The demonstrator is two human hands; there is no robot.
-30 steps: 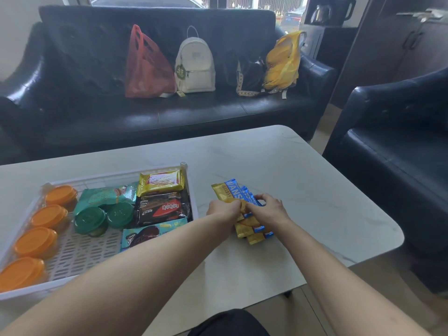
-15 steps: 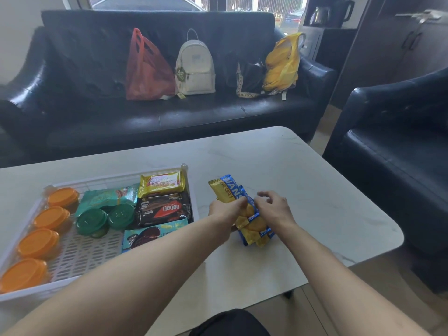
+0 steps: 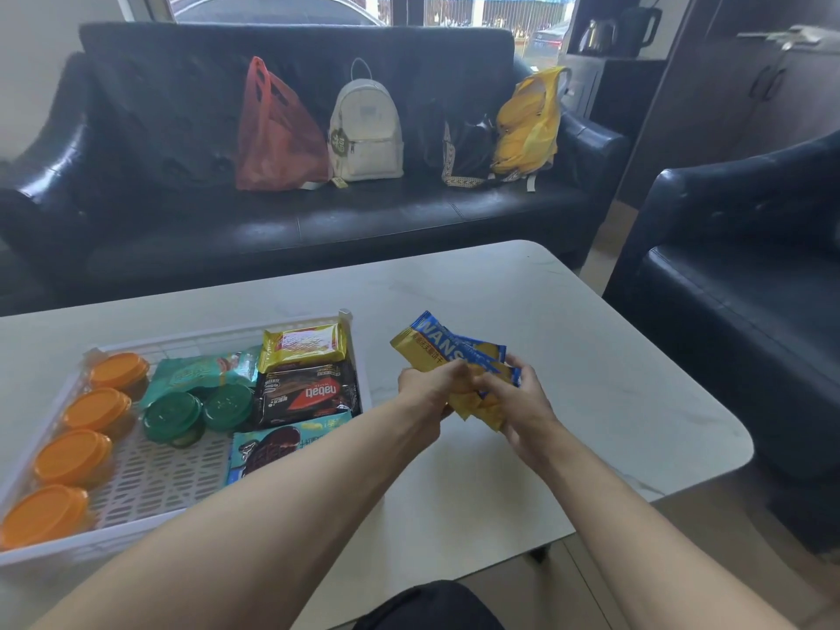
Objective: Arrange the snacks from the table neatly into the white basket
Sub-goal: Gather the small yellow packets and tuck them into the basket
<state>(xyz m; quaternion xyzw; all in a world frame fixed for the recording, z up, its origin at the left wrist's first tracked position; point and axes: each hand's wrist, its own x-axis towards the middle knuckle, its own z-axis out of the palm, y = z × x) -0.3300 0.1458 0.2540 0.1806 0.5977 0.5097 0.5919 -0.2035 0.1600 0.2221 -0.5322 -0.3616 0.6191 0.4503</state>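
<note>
You are near the end, judging by how things lie: the white basket (image 3: 191, 341) on the left of the table (image 3: 568, 338) already holds most of the snacks. Four orange cups (image 3: 75, 454) run in a column down its left side, two green-lidded cups (image 3: 200, 409) sit beside them with a green packet (image 3: 195, 372) just behind, and along the right wall lie a yellow wafer pack (image 3: 303, 346), a black wafer pack (image 3: 307, 395) and a blue chocolate-biscuit pack (image 3: 282, 445), one in front of the other. What is left is the bundle of blue and yellow biscuit packets (image 3: 447, 352), which you hold above the table just to the right of the basket. Your left hand (image 3: 432, 386) and right hand (image 3: 516, 393) both have their fingers curled round the bundle's near end, clamping the packets together, with the far ends fanning out. No other loose snacks show on the table. Bare mesh in the basket's middle looks like the likeliest spot, so squaring the bundle and laying it there seems to be the last step.
</note>
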